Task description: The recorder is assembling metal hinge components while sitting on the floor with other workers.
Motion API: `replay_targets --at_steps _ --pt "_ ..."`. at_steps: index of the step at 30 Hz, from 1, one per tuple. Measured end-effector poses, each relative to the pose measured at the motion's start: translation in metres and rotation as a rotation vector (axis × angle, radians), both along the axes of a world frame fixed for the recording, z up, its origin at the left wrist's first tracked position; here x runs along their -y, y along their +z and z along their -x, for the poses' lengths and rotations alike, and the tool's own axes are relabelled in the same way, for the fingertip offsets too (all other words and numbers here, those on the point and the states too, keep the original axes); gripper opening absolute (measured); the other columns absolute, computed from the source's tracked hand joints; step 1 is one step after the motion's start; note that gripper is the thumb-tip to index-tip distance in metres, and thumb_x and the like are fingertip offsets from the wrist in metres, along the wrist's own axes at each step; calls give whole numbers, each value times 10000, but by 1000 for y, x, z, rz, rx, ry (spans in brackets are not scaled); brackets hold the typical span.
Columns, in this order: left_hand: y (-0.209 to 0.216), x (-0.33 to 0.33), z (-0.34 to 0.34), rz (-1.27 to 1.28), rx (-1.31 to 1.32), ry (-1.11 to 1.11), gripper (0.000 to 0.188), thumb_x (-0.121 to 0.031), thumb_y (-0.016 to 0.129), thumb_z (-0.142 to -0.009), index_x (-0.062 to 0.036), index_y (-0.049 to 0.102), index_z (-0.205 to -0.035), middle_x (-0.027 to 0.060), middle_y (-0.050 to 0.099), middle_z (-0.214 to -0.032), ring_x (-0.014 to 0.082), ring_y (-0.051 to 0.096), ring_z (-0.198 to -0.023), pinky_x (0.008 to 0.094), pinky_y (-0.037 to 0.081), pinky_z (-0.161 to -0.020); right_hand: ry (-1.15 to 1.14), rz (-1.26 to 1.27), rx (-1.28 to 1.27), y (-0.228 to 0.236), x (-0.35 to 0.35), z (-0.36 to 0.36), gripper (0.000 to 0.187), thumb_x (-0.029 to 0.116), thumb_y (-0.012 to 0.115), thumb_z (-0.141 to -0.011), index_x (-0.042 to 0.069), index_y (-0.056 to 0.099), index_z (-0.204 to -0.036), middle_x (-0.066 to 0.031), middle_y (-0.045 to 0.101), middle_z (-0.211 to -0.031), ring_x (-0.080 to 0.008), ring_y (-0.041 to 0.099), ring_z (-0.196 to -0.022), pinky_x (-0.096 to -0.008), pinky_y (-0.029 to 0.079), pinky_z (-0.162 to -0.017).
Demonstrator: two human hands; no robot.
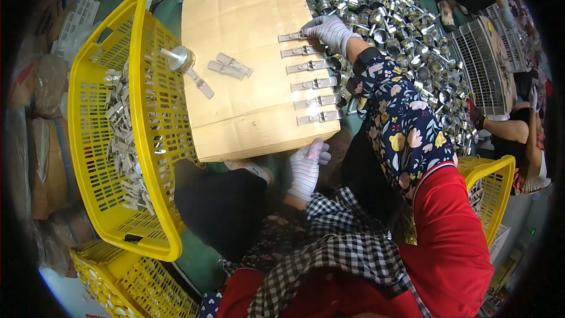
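Observation:
A yellowish-brown cardboard box (253, 12) lies before me. Along its right edge sits a column of several flat metal clips (309, 66). My right hand (332, 32), in a striped glove, pinches the end of the farthest clip (290, 37). My left hand (306, 171), gloved alike, is closed just below the box's near edge; what its fingers hold, if anything, is hidden. Two loose clips (231, 66) lie on the box. A round metal cup with a stem (181, 58) stands at its left edge, with another clip (200, 83) beside it.
A yellow basket (138, 82) at left contains many metal clips. Many round metal cups with stems (382, 23) spread across the green floor at right. More yellow baskets (494, 182) stand near me. Grey crates (482, 65) and other people are at far right.

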State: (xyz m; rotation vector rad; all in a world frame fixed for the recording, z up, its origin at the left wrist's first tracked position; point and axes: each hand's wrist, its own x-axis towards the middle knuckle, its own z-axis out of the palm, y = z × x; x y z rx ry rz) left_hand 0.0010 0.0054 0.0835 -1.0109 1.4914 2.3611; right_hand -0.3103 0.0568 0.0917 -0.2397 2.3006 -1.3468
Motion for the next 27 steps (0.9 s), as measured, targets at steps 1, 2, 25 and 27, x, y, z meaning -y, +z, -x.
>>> replay_targets --at_steps 1,2,25,27 --pt "0 1 0 4 2 1 349 -308 603 -852 38 630 -887 93 638 -728 116 570 -600 235 453 -574 0 -7 -3 0 2 0 200 121 715 -735 1 656 -884 -53 642 -733 -124 578 -620 -271 482 -588" --pt "0 1 0 9 7 10 351 -309 602 -852 39 631 -885 91 637 -718 117 568 -597 235 452 -576 1 -15 -7 -1 4 0 200 124 716 -735 8 658 -887 -51 643 -736 -121 577 -618 -270 482 -587" --pt "-5 -7 0 44 9 1 366 -309 564 -874 54 609 -894 92 620 -723 123 552 -600 242 453 -585 -12 -521 -254 53 -1 -30 369 282 635 -750 15 622 -1004 -192 608 -1047 -322 577 -1002 -371 446 -882" --pt "-5 -5 -2 63 1 -8 361 -311 569 -872 47 611 -899 88 623 -739 126 563 -605 241 459 -582 49 -446 -217 53 -14 -24 395 327 643 -728 34 628 -992 -190 612 -1027 -320 581 -980 -374 449 -861"
